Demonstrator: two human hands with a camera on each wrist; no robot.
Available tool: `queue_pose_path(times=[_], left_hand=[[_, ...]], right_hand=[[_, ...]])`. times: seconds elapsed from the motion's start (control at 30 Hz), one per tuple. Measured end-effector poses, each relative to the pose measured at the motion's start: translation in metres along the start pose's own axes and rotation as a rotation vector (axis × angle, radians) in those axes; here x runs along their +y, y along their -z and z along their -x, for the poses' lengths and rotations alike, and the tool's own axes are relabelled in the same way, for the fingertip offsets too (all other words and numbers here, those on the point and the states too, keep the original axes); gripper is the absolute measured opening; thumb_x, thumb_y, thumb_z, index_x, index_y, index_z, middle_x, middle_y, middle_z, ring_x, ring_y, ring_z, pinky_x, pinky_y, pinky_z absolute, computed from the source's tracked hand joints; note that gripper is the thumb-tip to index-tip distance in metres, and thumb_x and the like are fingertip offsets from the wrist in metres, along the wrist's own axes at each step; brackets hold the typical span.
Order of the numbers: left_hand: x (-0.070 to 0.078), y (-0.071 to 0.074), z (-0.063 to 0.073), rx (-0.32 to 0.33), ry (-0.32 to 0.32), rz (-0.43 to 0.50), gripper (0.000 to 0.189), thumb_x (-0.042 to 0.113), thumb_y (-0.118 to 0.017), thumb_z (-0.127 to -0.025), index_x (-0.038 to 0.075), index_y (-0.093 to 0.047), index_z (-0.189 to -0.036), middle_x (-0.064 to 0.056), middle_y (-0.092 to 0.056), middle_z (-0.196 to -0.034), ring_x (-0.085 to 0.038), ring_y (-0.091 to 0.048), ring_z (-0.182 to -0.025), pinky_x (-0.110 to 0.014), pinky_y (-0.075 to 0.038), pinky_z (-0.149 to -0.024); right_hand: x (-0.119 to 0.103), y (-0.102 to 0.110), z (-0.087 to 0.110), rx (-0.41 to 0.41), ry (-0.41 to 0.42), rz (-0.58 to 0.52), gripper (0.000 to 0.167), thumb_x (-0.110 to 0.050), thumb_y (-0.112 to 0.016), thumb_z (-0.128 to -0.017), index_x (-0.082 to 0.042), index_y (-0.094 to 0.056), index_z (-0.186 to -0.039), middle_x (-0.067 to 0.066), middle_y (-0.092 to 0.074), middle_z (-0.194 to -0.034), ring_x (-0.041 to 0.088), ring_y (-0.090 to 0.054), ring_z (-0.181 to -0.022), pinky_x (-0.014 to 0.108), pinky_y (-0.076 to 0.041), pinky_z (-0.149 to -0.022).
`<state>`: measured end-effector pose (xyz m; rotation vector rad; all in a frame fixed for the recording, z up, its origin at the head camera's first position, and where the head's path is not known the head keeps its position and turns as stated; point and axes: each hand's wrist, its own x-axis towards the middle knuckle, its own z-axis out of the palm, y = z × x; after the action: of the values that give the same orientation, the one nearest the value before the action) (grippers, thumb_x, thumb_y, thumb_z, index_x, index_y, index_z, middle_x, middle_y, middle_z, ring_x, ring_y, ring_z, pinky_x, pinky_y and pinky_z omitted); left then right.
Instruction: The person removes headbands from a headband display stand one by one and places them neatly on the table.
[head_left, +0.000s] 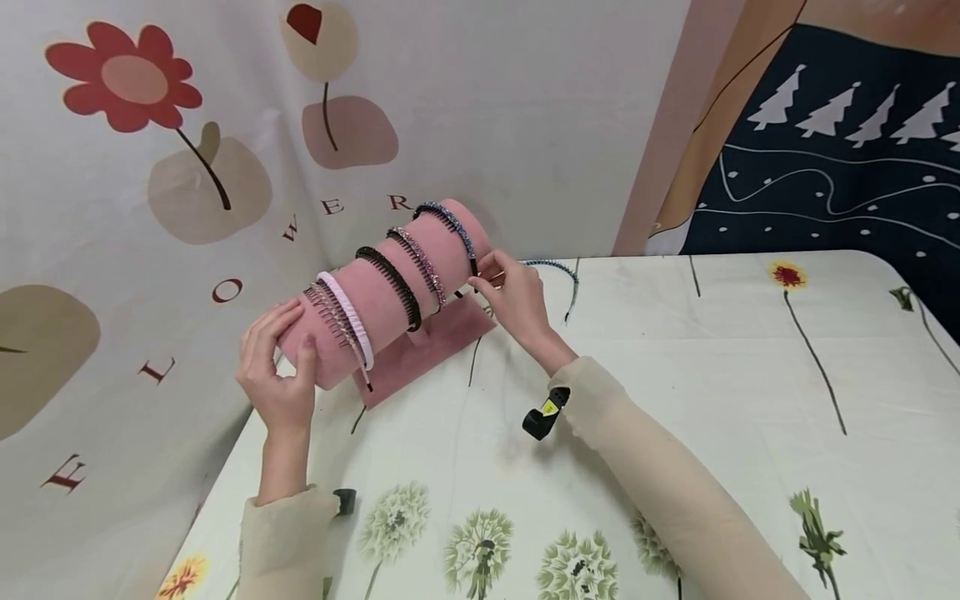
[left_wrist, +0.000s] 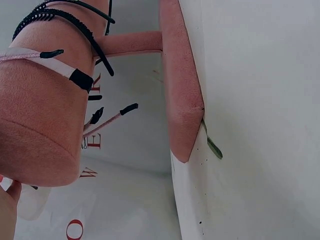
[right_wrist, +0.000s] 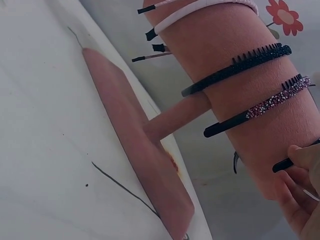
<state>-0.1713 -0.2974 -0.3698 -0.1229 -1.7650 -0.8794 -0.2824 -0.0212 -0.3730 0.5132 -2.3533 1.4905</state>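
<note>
A pink plush headband stand (head_left: 390,283) has a padded roll on a short post above a flat base (head_left: 435,350). My left hand (head_left: 277,367) grips the roll's near left end, fingers over the back and thumb in front. At the far right end, my right hand (head_left: 513,292) pinches the black tip of a blue glittery headband (head_left: 453,223), which arches over the roll; that tip (right_wrist: 283,165) shows in the right wrist view. Beside it sit a pink glittery headband (head_left: 423,258), a black toothed headband (head_left: 393,279), a white headband (head_left: 348,312) and a thin pink toothed headband (head_left: 330,315).
Another blue headband (head_left: 558,265) lies on the table behind my right hand. A white flower-print cloth (head_left: 712,375) covers the table. A printed curtain (head_left: 525,125) hangs close behind the stand, and a dark tree-print cloth (head_left: 840,175) is at the right.
</note>
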Motion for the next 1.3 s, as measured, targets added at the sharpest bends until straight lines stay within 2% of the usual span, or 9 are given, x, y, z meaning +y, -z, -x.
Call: queue_pose_path(times=[0.23,0.43,0.6,0.83,1.13,1.3], left_hand=[[-0.002,0.002,0.000,-0.004,0.010,-0.005,0.038,0.029,-0.065,-0.082,0.001,-0.075,-0.106,-0.017,-0.074,-0.113,-0.023,-0.064,-0.118,-0.031,-0.044,-0.110],[0.001,0.003,-0.001,0.003,0.011,-0.008,0.038,0.028,-0.064,-0.082,0.000,-0.075,-0.106,-0.019,-0.074,-0.112,-0.031,-0.064,-0.117,-0.031,-0.044,-0.110],[0.010,0.002,-0.003,0.013,0.002,-0.006,0.038,0.026,-0.064,-0.082,-0.003,-0.074,-0.105,-0.022,-0.073,-0.111,-0.032,-0.064,-0.116,-0.031,-0.043,-0.109],[0.023,0.000,-0.005,0.021,-0.008,0.009,0.038,0.024,-0.063,-0.082,-0.006,-0.073,-0.103,-0.025,-0.073,-0.110,-0.029,-0.065,-0.115,-0.032,-0.043,-0.109],[0.003,0.000,0.001,0.011,-0.001,-0.002,0.038,0.028,-0.065,-0.081,-0.002,-0.075,-0.104,-0.020,-0.074,-0.111,-0.027,-0.065,-0.116,-0.032,-0.044,-0.109],[0.000,0.000,0.001,0.006,-0.003,-0.003,0.038,0.029,-0.066,-0.081,0.000,-0.075,-0.105,-0.019,-0.074,-0.112,-0.028,-0.065,-0.116,-0.033,-0.044,-0.109]], right_hand=[[-0.001,0.003,-0.004,0.008,-0.001,-0.007,0.017,-0.018,-0.071,-0.091,-0.007,-0.065,-0.102,0.008,-0.074,-0.094,0.019,-0.072,-0.081,0.031,-0.058,-0.074],[-0.002,0.006,-0.008,0.006,-0.020,-0.020,0.017,-0.018,-0.071,-0.091,-0.007,-0.065,-0.102,0.008,-0.075,-0.094,0.018,-0.072,-0.078,0.029,-0.057,-0.070],[-0.001,0.008,-0.010,0.000,-0.058,-0.027,0.016,-0.019,-0.070,-0.092,-0.008,-0.064,-0.102,0.008,-0.074,-0.093,0.018,-0.072,-0.078,0.028,-0.055,-0.066],[0.004,0.013,-0.014,0.008,-0.107,-0.059,0.018,-0.019,-0.070,-0.092,-0.007,-0.063,-0.103,0.010,-0.073,-0.097,0.021,-0.073,-0.083,0.031,-0.059,-0.073],[0.011,0.017,-0.018,0.011,-0.152,-0.094,0.018,-0.017,-0.068,-0.093,-0.005,-0.062,-0.105,0.012,-0.071,-0.098,0.024,-0.074,-0.083,0.030,-0.060,-0.072],[0.013,0.020,-0.020,0.012,-0.181,-0.121,0.019,-0.015,-0.068,-0.093,-0.003,-0.060,-0.105,0.014,-0.070,-0.097,0.026,-0.074,-0.084,0.029,-0.061,-0.072]])
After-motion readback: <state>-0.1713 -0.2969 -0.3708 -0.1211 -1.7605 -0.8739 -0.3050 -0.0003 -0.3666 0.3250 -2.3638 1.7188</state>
